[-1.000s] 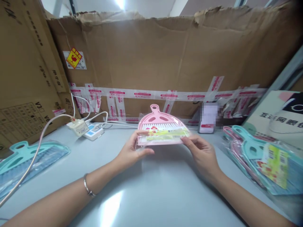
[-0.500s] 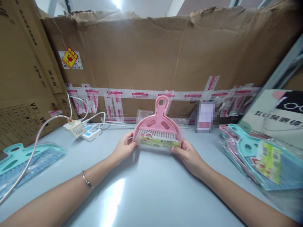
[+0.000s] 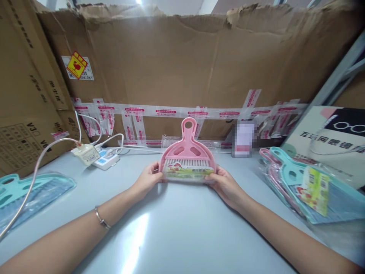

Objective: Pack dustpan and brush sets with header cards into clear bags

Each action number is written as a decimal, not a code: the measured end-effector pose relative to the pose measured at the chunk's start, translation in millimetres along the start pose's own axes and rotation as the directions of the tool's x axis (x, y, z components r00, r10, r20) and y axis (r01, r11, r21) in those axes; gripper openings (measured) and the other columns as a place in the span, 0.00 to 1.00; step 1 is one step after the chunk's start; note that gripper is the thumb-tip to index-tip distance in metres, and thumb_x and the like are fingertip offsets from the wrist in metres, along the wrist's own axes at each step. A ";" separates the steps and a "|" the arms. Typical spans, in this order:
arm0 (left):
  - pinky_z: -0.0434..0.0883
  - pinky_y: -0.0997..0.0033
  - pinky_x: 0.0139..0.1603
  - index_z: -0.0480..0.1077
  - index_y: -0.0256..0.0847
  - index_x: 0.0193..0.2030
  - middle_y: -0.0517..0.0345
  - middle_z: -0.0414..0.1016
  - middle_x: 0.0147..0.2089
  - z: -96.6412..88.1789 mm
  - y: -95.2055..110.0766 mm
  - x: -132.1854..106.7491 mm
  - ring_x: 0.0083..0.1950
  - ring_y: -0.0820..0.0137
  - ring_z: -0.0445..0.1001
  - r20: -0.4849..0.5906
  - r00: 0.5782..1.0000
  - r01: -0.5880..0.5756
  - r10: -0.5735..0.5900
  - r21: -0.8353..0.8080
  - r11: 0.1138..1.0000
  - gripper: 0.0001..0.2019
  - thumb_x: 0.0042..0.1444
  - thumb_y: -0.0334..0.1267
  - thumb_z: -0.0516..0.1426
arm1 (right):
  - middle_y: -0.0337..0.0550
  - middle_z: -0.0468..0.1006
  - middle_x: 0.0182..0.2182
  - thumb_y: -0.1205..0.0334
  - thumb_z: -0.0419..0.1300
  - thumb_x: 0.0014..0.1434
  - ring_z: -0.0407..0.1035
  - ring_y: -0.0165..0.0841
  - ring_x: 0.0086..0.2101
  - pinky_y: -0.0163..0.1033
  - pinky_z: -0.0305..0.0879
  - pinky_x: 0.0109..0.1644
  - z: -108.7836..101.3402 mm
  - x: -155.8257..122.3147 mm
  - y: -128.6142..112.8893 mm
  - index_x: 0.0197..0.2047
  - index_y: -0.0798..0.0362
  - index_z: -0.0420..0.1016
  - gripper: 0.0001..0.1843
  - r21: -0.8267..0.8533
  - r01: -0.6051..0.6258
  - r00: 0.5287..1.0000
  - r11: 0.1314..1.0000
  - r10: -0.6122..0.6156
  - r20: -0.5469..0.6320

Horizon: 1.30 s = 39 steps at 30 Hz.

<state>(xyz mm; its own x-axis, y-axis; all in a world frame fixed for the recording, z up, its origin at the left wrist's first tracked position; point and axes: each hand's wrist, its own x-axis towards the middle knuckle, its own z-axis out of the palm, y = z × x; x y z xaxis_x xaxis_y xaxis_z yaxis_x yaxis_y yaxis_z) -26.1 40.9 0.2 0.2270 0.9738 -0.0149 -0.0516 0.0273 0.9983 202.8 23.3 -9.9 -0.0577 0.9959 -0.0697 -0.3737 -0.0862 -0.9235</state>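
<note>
Item, in hand: one pink dustpan-and-brush set, in clear wrap, handle upward, printed label facing me. Place: left of the phone and nearer me, above the grey-blue table or resting on it; I cannot tell which.

My left hand: at the set's lower left corner, the farther corner from the phone; thumb in front, fingers curled behind, closed to the thickness of the edge.

My right hand: at the lower right corner, the one nearer the phone; likewise pinched, thumb across the front.

Others of the kind: one teal set, wrapped, far left of the phone; a stack of wrapped sets to the right of the phone, teal uppermost, pink beneath, full count not clear.

Condition of the work, in my judgement: partway. Done: the pink set is taken up, squared to me and gripped at both corners. Not done: neither hand has let it go, and the wrap shows no opening that I can see. The sets left and right of the phone lie untouched by either hand.
</note>
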 end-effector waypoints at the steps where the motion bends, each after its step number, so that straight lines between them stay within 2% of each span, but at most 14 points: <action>1: 0.70 0.68 0.40 0.70 0.35 0.41 0.53 0.76 0.40 -0.3 -0.5 0.5 0.40 0.65 0.73 0.000 1.000 0.002 -0.002 0.001 1.000 0.20 0.35 0.31 0.59 | 0.35 0.79 0.32 0.73 0.59 0.34 0.72 0.35 0.37 0.40 0.65 0.44 0.0 -0.3 -0.4 0.35 0.50 0.72 0.20 0.003 -0.001 1.000 1.000 0.001 0.002; 5: 0.70 0.64 0.45 0.69 0.36 0.43 0.51 0.76 0.45 -1.6 2.1 0.2 0.45 0.61 0.73 0.014 0.999 -0.036 0.035 0.024 0.999 0.21 0.37 0.32 0.62 | 0.36 0.79 0.31 0.73 0.60 0.34 0.72 0.36 0.38 0.42 0.65 0.46 0.0 -2.7 -2.0 0.35 0.50 0.71 0.20 0.012 -0.007 1.000 1.000 0.006 0.011; 10: 0.67 0.64 0.54 0.70 0.38 0.49 0.49 0.76 0.49 -1.1 8.8 -3.2 0.52 0.62 0.72 0.204 0.978 -0.026 0.040 -0.068 0.997 0.20 0.49 0.41 0.61 | 0.41 0.78 0.38 0.69 0.61 0.38 0.70 0.38 0.43 0.45 0.64 0.49 -0.7 -2.5 -0.8 0.42 0.51 0.69 0.23 -0.055 0.014 0.988 0.998 -0.006 0.152; 13: 0.71 0.63 0.48 0.72 0.34 0.43 0.47 0.79 0.41 2.3 6.7 -4.6 0.43 0.61 0.77 0.138 0.990 0.063 -0.035 -0.199 0.978 0.17 0.49 0.43 0.61 | 0.45 0.71 0.48 0.62 0.59 0.47 0.65 0.40 0.50 0.49 0.62 0.52 -3.4 -3.1 0.2 0.52 0.47 0.62 0.27 -0.245 0.228 0.973 0.942 -0.213 0.088; 14: 0.71 0.63 0.47 0.72 0.33 0.42 0.47 0.79 0.39 4.3 5.7 -5.3 0.41 0.62 0.77 0.096 0.994 0.067 -0.045 -0.240 0.968 0.17 0.48 0.43 0.62 | 0.46 0.68 0.52 0.60 0.58 0.49 0.62 0.40 0.53 0.51 0.60 0.54 -4.3 -4.8 -0.3 0.55 0.45 0.60 0.28 -0.354 0.359 0.929 0.864 -0.365 0.052; 16: 0.72 0.63 0.46 0.72 0.33 0.43 0.49 0.80 0.37 9.3 4.9 -7.2 0.39 0.63 0.78 0.013 0.999 0.036 -0.033 -0.309 0.950 0.18 0.46 0.42 0.63 | 0.47 0.62 0.56 0.59 0.56 0.53 0.55 0.40 0.57 0.52 0.54 0.59 -4.5 -10.6 -2.8 0.57 0.44 0.58 0.27 -0.560 0.597 0.746 0.574 -0.654 0.126; 18: 0.73 0.64 0.45 0.71 0.34 0.43 0.50 0.80 0.36 14.8 6.4 -9.8 0.38 0.63 0.78 -0.052 0.999 -0.015 -0.003 -0.352 0.936 0.19 0.45 0.41 0.64 | 0.47 0.64 0.54 0.61 0.55 0.56 0.56 0.39 0.57 0.51 0.51 0.60 -1.4 -18.4 -5.8 0.55 0.45 0.62 0.22 -0.617 0.735 0.590 0.281 -0.714 0.377; 19: 0.74 0.63 0.44 0.71 0.34 0.43 0.50 0.80 0.36 17.3 7.9 -11.3 0.38 0.63 0.78 -0.076 0.997 -0.036 0.008 -0.368 0.929 0.19 0.45 0.41 0.64 | 0.47 0.67 0.52 0.63 0.53 0.57 0.59 0.39 0.55 0.49 0.53 0.59 1.4 -21.9 -6.6 0.52 0.46 0.66 0.18 -0.600 0.771 0.566 0.213 -0.661 0.493; 20: 0.74 0.63 0.43 0.71 0.33 0.42 0.50 0.80 0.35 19.5 9.8 -12.7 0.38 0.62 0.78 -0.096 0.995 -0.053 0.017 -0.382 0.923 0.19 0.45 0.41 0.64 | 0.47 0.70 0.49 0.63 0.52 0.58 0.62 0.38 0.51 0.47 0.57 0.56 4.6 -24.4 -6.6 0.49 0.47 0.69 0.15 -0.586 0.784 0.580 0.207 -0.582 0.570; 22: 0.74 0.62 0.43 0.71 0.33 0.41 0.50 0.80 0.34 23.2 14.0 -15.3 0.37 0.62 0.78 -0.146 0.989 -0.096 0.038 -0.415 0.905 0.18 0.45 0.42 0.64 | 0.46 0.74 0.42 0.61 0.51 0.60 0.67 0.36 0.45 0.45 0.62 0.51 11.3 -25.7 -3.8 0.42 0.49 0.72 0.11 -0.608 0.722 0.689 0.331 -0.424 0.587; 25: 0.74 0.61 0.44 0.70 0.34 0.41 0.51 0.80 0.34 28.2 18.3 -18.8 0.39 0.61 0.78 -0.240 0.969 -0.174 0.064 -0.472 0.864 0.19 0.46 0.44 0.63 | 0.45 0.76 0.37 0.52 0.55 0.58 0.70 0.35 0.40 0.43 0.65 0.47 18.6 -19.3 5.0 0.39 0.52 0.73 0.14 -0.578 0.447 0.889 0.682 -0.267 0.372; 27: 0.74 0.60 0.46 0.70 0.36 0.45 0.50 0.79 0.36 32.5 18.6 -21.0 0.42 0.60 0.78 -0.268 0.961 -0.200 0.069 -0.498 0.844 0.20 0.49 0.48 0.61 | 0.43 0.78 0.36 0.47 0.59 0.52 0.71 0.34 0.38 0.42 0.66 0.46 21.5 -14.0 10.1 0.39 0.52 0.72 0.18 -0.391 0.257 0.956 0.884 -0.171 0.240; 32: 0.70 0.61 0.52 0.69 0.37 0.51 0.48 0.77 0.47 39.0 12.2 -22.0 0.49 0.60 0.74 -0.265 0.954 -0.249 0.137 -0.453 0.856 0.26 0.53 0.55 0.55 | 0.38 0.79 0.30 0.51 0.68 0.43 0.72 0.30 0.32 0.37 0.69 0.39 25.4 -13.1 9.9 0.32 0.53 0.72 0.17 0.008 0.025 0.990 1.000 -0.026 0.142; 39: 0.73 0.66 0.44 0.68 0.42 0.52 0.52 0.76 0.46 19.2 20.8 -10.2 0.44 0.65 0.76 -0.376 0.912 -0.293 0.164 -0.317 0.902 0.18 0.59 0.48 0.50 | 0.37 0.79 0.30 0.56 0.70 0.39 0.73 0.32 0.30 0.35 0.71 0.32 27.4 -18.4 4.9 0.34 0.52 0.71 0.19 0.095 0.008 0.999 0.995 -0.004 -0.046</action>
<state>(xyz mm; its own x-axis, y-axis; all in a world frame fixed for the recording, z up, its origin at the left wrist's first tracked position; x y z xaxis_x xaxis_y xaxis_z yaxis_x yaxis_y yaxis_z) -10.8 27.1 22.2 -0.1670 0.9775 0.1288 -0.4210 -0.1888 0.8872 176.7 3.9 -2.7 -0.0131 0.9964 -0.0834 -0.4603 -0.0801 -0.8841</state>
